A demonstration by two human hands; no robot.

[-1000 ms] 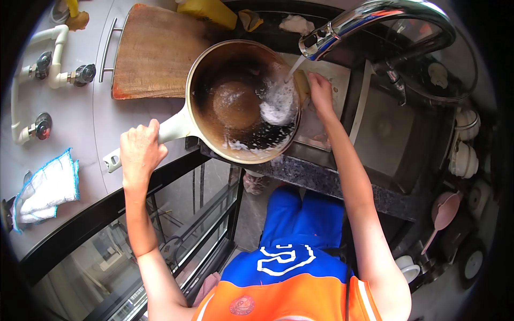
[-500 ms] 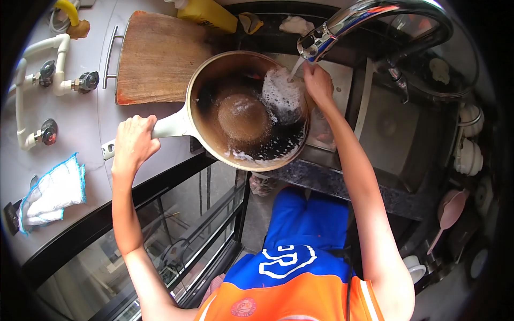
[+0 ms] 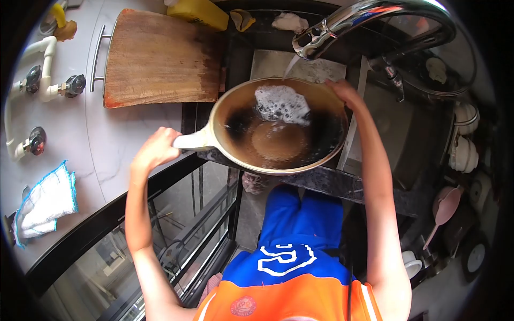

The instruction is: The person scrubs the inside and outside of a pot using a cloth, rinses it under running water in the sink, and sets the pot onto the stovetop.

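Note:
A large wok (image 3: 316, 158) with a dark, browned inside is held over the sink, tilted, with water and white foam (image 3: 282, 104) in it. My left hand (image 3: 159, 148) is closed round its pale handle (image 3: 194, 140). At the far right rim, my right hand (image 3: 344, 93) grips the edge; some of its fingers are hidden behind the rim. The chrome faucet (image 3: 326, 36) arches above, and a stream of water (image 3: 291, 65) falls from it at the wok's back edge.
A wooden cutting board (image 3: 160, 59) lies on the left counter, near a white cloth (image 3: 48, 200) with blue edging. Behind it are a yellow bottle (image 3: 199, 13) and pipe valves (image 3: 75, 85). A second basin (image 3: 377, 134), stacked bowls (image 3: 465, 155) and a pink ladle (image 3: 444, 208) are on the right.
The wok has moved right and tilted, and its foam has shifted toward the back. My right hand has gone from near the water stream to the right rim. My left hand keeps the handle.

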